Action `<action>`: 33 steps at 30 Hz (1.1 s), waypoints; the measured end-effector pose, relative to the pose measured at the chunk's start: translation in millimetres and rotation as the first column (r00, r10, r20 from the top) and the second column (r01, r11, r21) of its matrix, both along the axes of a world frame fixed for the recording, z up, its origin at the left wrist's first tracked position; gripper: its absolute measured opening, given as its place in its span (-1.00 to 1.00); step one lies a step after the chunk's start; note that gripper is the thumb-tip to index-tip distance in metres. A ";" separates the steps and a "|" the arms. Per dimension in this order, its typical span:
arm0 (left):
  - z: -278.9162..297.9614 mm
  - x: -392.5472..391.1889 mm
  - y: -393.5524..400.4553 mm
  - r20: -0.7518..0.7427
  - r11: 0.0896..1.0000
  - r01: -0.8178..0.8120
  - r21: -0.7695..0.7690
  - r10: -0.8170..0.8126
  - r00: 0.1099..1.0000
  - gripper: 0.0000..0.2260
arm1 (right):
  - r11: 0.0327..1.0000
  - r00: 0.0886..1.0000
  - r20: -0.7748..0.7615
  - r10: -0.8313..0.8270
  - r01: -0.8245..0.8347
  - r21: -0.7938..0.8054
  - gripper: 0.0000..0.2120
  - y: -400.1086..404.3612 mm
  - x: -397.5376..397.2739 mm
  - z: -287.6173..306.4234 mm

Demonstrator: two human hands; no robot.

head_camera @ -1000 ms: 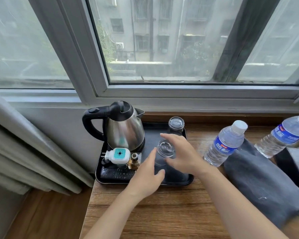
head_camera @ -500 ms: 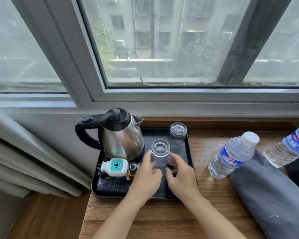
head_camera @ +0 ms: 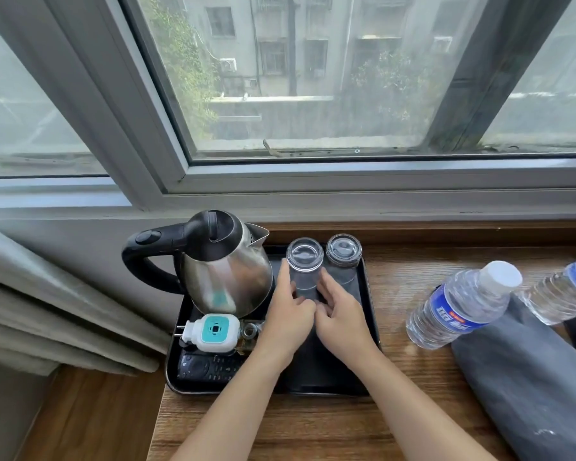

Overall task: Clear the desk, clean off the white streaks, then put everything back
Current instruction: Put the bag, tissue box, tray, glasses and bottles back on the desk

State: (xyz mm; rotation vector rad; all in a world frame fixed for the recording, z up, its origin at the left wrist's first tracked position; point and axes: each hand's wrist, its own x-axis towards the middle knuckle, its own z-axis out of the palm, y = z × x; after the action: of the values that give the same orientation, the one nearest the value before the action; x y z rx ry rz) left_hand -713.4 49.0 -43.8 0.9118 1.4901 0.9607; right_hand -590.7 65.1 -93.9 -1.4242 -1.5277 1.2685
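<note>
Landmark: we take the black tray (head_camera: 368,294) as reference; it sits at the left end of the desk (head_camera: 313,424), under the window.
Left hand (head_camera: 288,314): on the tray, fingers laid along the left side of the near glass (head_camera: 304,266), thumb curled toward its base. We hold the glass from that side.
Right hand (head_camera: 341,316): on the tray, fingers against the right side of the same glass, low down. The two hands are together, meeting at the glass base.
Near glass: upside down, standing upright on the tray's back half, just right of the kettle (head_camera: 223,264).
Far glass (head_camera: 343,252): upside down, at the tray's back right corner, just beside the near glass; we cannot tell whether they touch.
Front of tray: plug-in device (head_camera: 213,331), a small bottle (head_camera: 248,331) beside it, remote (head_camera: 207,366) at the front left corner.
Right of tray: two water bottles (head_camera: 463,304), then a grey cloth (head_camera: 529,387) bearing white marks.
Step in hand: we judge this to be the put-back stage, with the glass being seated and squared beside its twin.
Next move: release both hands without tipping the glass, keeping clear of the kettle spout, then deal with the bottles and cloth.
Desk streaks: none visible on the bare wood in front of the tray.
</note>
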 end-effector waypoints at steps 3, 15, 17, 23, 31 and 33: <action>-1.4 -0.8 7.7 -0.012 1.000 -0.019 -0.008 0.019 1.000 -0.10 | 0.999 1.000 -0.011 -0.026 0.026 -0.025 -0.31 5.1 -3.8 1.8; 11.3 -4.2 -9.9 -0.452 0.965 0.247 -0.089 -0.260 0.853 -0.22 | 0.949 0.887 0.458 0.059 -0.191 0.249 -0.48 -29.0 25.9 34.3; 11.8 -1.5 -18.2 -0.614 0.932 0.332 -0.145 -0.348 0.708 -0.33 | 0.918 0.833 0.552 0.026 -0.239 0.318 -0.54 -51.9 42.8 37.0; 9.8 20.4 -41.5 -0.868 0.833 0.530 -0.160 -0.374 0.326 -0.71 | 0.924 0.636 0.718 -0.282 -0.023 0.383 -0.88 -130.5 103.4 46.4; 17.6 89.1 -71.6 -0.893 0.721 0.690 -0.056 -0.346 0.289 -0.73 | 0.837 0.309 0.778 -0.547 0.219 0.501 -0.82 -170.3 194.4 68.6; 20.0 109.1 -78.8 -0.891 0.713 0.700 -0.044 -0.345 0.295 -0.72 | 0.846 0.287 0.797 -0.531 0.238 0.477 -0.73 -164.9 215.0 70.7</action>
State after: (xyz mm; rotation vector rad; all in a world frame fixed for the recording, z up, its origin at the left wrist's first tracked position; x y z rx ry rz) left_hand -604.3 -29.9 -23.8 2.2779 1.5742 0.1720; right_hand -375.7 -99.8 -23.3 -2.2973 -1.6839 -0.2162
